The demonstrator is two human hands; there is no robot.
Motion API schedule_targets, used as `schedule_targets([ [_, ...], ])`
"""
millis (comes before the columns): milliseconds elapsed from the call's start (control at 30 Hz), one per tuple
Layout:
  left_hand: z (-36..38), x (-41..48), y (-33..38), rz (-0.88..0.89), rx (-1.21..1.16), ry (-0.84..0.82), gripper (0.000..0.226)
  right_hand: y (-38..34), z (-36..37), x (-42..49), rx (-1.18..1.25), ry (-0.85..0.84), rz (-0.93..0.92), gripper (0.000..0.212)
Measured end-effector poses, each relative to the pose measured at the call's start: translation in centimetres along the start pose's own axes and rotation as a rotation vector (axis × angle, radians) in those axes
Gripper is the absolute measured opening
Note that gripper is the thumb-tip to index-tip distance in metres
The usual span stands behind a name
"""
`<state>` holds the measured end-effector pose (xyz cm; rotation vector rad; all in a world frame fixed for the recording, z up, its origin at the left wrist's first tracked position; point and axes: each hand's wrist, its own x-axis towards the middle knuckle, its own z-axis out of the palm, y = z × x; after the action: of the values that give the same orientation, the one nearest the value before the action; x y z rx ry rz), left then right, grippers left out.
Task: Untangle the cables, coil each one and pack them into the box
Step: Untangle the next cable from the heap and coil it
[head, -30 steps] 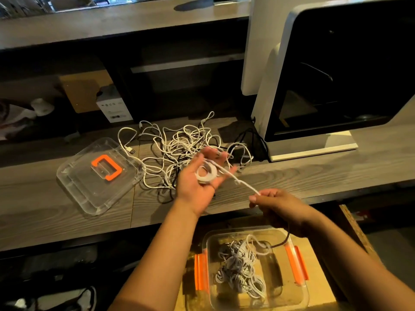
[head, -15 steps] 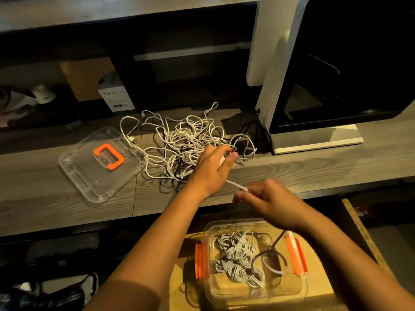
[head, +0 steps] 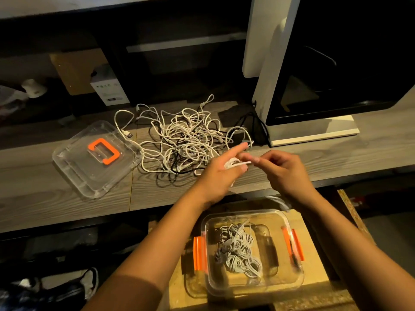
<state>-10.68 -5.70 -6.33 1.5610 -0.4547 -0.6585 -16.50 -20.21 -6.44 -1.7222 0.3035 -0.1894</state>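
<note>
Left hand (head: 221,173) grips a white cable (head: 233,163), partly wound into a small coil at its fingers. Right hand (head: 283,169) pinches the free end of the same cable between thumb and fingertips. Motion blur hides the exact finger positions. Both hands sit close together, just above the front half of the bench (head: 45,198), right of its middle.

Largest to smallest, all relative to the bench:
- White machine (head: 269,86) with a dark window: stands on the bench's right end, back against the rear.
- Cable tangle (head: 186,140): on the bench top, about the middle, mostly white strands with a few black ones mixed in. It runs from the rear edge to roughly mid-depth.
- Clear lid (head: 74,167) with an orange handle (head: 103,151): flat on the bench's left part, handle up, touching the outer strands of the tangle.
- Clear box (head: 253,286) with orange side clips: below the bench's front edge, on a lower wooden surface, open.
- Coiled cables (head: 238,254): several grey-white bundles inside the box, piled toward its left half.
- Small white carton (head: 110,88): behind the bench's rear edge, in the dark recess.
- USB plug (head: 128,134): on the bench top, between lid and tangle, on a loose white strand.
</note>
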Motion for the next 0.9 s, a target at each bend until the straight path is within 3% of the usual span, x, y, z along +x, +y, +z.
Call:
schedule_targets([
  [167, 1.6, -0.1, 0.7, 0.019, -0.539, 0.199, 0.023, 0.9, 2.5, -1.4, 0.060, -0.013, 0.129, 0.031],
  [233, 2.0, 0.2, 0.9, 0.004, -0.598, 0.327, 0.016, 1.5, 3.7, -2.2, -0.008, -0.085, 0.132, 0.036],
  [333, 2.1, 0.7, 0.3, 0.012, -0.402, 0.507, 0.013, 2.2, 5.0, -3.2, -0.163, -0.216, 0.069, 0.029],
  [433, 1.3, 1.2, -0.8, 0.082, 0.009, 0.562, 0.013, 1.5, 5.2, -3.6, -0.419, -0.329, -0.063, 0.015],
  [500, 0.9, 1.1, -1.5, 0.051, 0.267, 0.502, 0.020, 0.9, 4.6, -3.3, -0.631, -0.352, -0.175, 0.014],
  [567, 0.5, 0.6, -1.9, -0.090, 0.292, 0.383, 0.045, 0.1, 3.8, -3.0, -0.777, -0.344, -0.308, 0.011],
  [667, 0.7, -0.7, -1.6, -0.254, 0.130, 0.105, 0.070, -0.7, 2.4, -2.1, -0.717, -0.230, -0.345, 0.015],
  [767, 1.0, -1.9, -0.4, -0.367, -0.095, -0.058, 0.059, -1.2, 1.5, -1.3, -0.607, -0.275, -0.295, 0.023],
  [900, 0.2, -2.0, -0.3, -0.428, -0.339, -0.212, 0.068, -1.3, 1.7, -1.4, -0.475, -0.342, -0.190, 0.018],
])
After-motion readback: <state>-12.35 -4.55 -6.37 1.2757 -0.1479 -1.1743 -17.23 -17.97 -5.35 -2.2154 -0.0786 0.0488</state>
